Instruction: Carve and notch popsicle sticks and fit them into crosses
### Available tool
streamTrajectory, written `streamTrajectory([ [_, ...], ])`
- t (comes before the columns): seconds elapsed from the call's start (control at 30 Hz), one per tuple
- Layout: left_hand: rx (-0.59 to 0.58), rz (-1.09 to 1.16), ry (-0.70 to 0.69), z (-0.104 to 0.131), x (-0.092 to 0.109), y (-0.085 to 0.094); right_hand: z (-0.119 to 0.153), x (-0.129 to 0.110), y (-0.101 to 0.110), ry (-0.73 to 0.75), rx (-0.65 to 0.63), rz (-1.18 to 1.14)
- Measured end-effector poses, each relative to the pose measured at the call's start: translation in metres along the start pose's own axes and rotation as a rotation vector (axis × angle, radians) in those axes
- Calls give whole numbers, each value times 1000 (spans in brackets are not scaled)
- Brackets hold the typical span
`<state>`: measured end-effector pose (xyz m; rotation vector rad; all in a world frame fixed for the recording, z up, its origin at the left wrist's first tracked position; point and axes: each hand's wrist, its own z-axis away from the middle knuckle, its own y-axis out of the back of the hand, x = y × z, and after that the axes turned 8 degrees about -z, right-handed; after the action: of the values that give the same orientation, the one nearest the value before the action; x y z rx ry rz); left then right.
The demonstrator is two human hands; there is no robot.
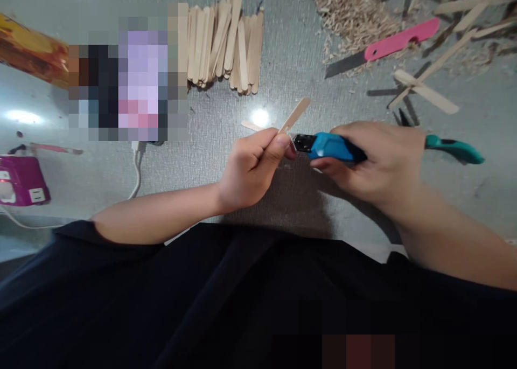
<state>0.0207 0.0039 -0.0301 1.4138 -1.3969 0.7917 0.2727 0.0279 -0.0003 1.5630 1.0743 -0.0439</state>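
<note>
My left hand (256,161) pinches a wooden craft stick (297,113), which points up and to the right from between thumb and fingers. Another stick (251,125) shows partly behind that hand, near a bright spot on the table. My right hand (375,159) is wrapped round a blue and black cutter (329,145). The cutter's black front end is close to the left thumb and fingertips, at the stick's lower part. Whether the blade touches the wood cannot be made out.
Behind lies a pile of craft sticks (222,46). At the right are wood shavings (351,13), a pink folding saw (399,40), crossed sticks (428,89) and green-handled pliers (456,149). A purple power socket (26,180) and white cable (138,169) are left.
</note>
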Motion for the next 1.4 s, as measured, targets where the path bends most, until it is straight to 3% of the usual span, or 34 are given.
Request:
streamTrajectory([
  [0.2, -21, -3, 34, 0, 2, 1, 0, 5, -3, 8, 12, -66],
  [0.37, -20, 11, -9, 0, 2, 0, -2, 2, 4, -124, -145, -135],
  [0.87, 4, -115, -1, 3, 1, 0, -10, -3, 6, -245, -226, -339],
  [1.0, 2, -116, 19, 2, 1, 0, -6, -3, 2, -251, -177, -279],
  [1.23, -4, -115, 49, 1, 2, 1, 0, 1, -2, -117, -63, -132],
  [1.4, -9, -86, 89, 0, 0, -1, 0, 1, -1, -92, -61, -59],
])
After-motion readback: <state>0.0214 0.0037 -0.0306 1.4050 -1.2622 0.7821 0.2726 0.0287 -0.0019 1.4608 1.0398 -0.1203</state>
